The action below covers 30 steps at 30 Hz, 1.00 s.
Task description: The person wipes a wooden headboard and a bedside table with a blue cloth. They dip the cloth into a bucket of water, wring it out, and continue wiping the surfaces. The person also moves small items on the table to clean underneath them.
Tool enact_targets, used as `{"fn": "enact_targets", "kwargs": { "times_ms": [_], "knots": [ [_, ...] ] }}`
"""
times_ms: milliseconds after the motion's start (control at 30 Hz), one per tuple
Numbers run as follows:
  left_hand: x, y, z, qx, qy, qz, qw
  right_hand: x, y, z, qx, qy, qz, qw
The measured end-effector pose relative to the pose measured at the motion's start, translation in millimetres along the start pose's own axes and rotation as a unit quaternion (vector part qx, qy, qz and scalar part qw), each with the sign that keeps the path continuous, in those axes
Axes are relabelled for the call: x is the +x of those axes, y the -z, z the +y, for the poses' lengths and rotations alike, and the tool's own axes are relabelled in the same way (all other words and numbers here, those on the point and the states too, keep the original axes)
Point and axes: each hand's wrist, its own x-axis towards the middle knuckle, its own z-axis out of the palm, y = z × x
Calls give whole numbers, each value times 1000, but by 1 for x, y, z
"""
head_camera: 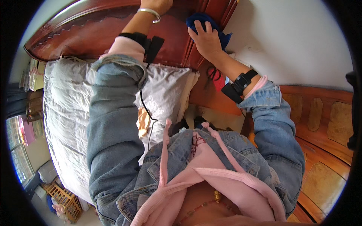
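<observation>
My right hand (206,39) lies over a crumpled dark blue cloth (198,19), its fingers spread on top. The cloth rests against the right-hand post of a glossy red-brown wooden headboard (167,39), and one end of it hangs out past my wrist. My left hand (159,5), with a silver bangle at the wrist, reaches up to the headboard's upper part. The top edge of the picture cuts off its fingers, so what it touches is hidden.
Below the headboard is a bed with a grey-white quilt (65,118) and a pillow (167,76). A black cable (144,104) trails across the pillow. Right of the bed stands a wooden bedside surface (208,93) holding a red item (219,83). Wooden panelled furniture (314,113) stands at far right.
</observation>
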Motion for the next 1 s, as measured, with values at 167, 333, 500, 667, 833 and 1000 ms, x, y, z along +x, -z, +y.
{"fn": "enact_targets", "kwargs": {
  "times_ms": [167, 333, 500, 667, 833, 1000],
  "knots": [
    [-1, -1, 0, -14, 7, 11, 1000, -55, -42, -39, 14, 129, -90, 987],
    [-1, 5, 1, -12, 9, -10, 1000, -49, -21, -19, 99, 188, -121, 970],
    [2, 4, 8, -19, 24, -11, 999, 16, 25, 84, 44, 30, 45, 998],
    [4, 3, 12, 5, 33, -11, 999, 14, 25, 95, 41, 90, 29, 995],
    [7, 3, 11, 13, 19, -24, 999, -56, -1, 44, 87, 201, -129, 967],
    [8, -4, 12, 24, 8, -8, 1000, -145, -94, -20, 7, 288, -175, 941]
  ]
}}
